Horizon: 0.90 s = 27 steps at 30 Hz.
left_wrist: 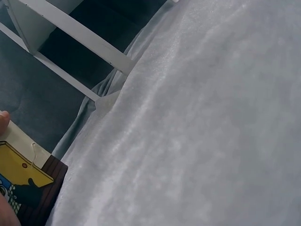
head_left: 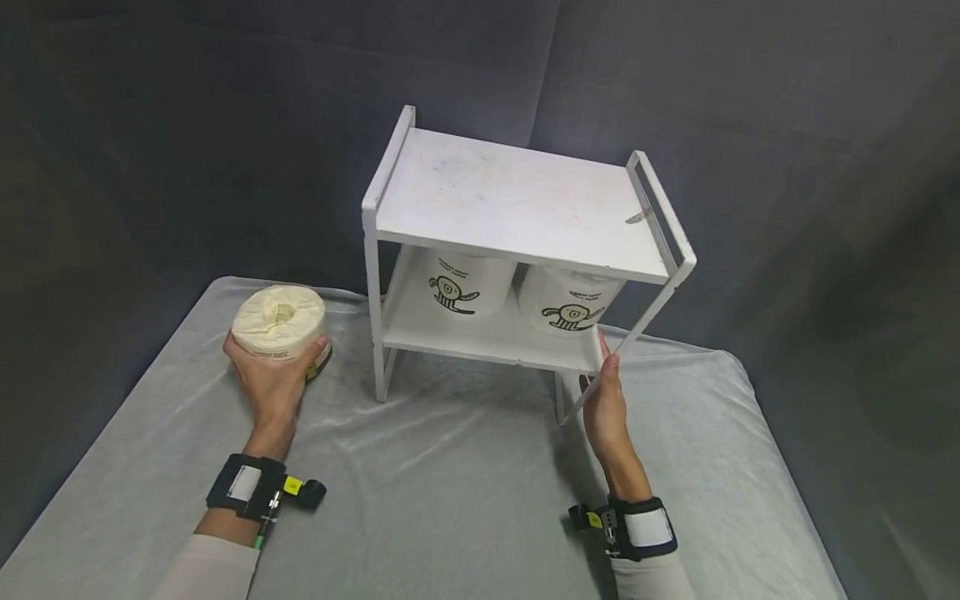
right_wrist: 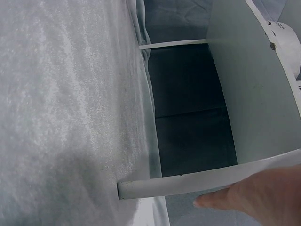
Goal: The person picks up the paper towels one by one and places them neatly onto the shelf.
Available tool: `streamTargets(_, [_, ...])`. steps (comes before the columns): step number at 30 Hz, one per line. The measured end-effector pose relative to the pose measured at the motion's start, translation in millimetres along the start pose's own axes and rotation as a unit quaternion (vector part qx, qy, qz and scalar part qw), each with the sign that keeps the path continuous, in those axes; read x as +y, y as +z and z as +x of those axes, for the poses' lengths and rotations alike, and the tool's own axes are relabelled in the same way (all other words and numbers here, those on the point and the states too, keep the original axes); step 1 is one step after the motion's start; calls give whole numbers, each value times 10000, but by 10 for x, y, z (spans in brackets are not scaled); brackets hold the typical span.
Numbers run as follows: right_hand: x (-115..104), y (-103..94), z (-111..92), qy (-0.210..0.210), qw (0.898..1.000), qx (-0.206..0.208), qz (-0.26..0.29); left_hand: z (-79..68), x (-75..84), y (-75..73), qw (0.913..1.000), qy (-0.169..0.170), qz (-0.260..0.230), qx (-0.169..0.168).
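Observation:
My left hand (head_left: 272, 385) grips a cream paper-wrapped roll (head_left: 279, 320), like a toilet roll, from the near side, on the left of the cloth. In the left wrist view the wrapper of this roll (left_wrist: 29, 162) carries a yellow and dark printed picture. My right hand (head_left: 606, 412) holds the right front leg of a white two-tier shelf rack (head_left: 517, 200), thumb along the leg, by the lower shelf's corner. Two white rolls (head_left: 480, 287) with printed cartoon figures stand side by side on the lower shelf, their tops partly hidden by the upper one.
Grey cloth (head_left: 435, 500) covers the table, which ends just behind the rack. Dark curtains (head_left: 225, 150) hang beyond it. The upper shelf has raised rails (head_left: 663, 208) at both ends. Each wrist wears a strapped camera (head_left: 641, 529).

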State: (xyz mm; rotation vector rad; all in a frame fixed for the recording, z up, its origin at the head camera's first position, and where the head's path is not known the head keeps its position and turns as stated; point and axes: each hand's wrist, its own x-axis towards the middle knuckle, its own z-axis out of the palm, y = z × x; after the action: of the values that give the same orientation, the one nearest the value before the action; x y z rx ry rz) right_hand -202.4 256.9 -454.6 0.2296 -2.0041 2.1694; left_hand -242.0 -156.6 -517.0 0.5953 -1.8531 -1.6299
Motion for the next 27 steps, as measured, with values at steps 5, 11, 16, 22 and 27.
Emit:
streamTargets(5, [-7, 12, 1, 12, 10000, -7, 35, 6, 5, -13, 10000, -41, -1, -13])
streamTargets(11, [-15, 29, -11, -59, 9998, -7, 207, 3, 9, -19, 10000, -62, 16, 5])
streamTargets(16, [-13, 27, -15, -70, 9999, -50, 143, -5, 10, -31, 10000, -96, -5, -10])
streamTargets(22, [-2, 12, -2, -107, 9999, -46, -18, -54, 34, -63, 9999, -132, 31, -77])
streamTargets(27, [4, 6, 1, -56, 10000, -19, -54, -129, 59, -109, 9996, -234, 32, -182])
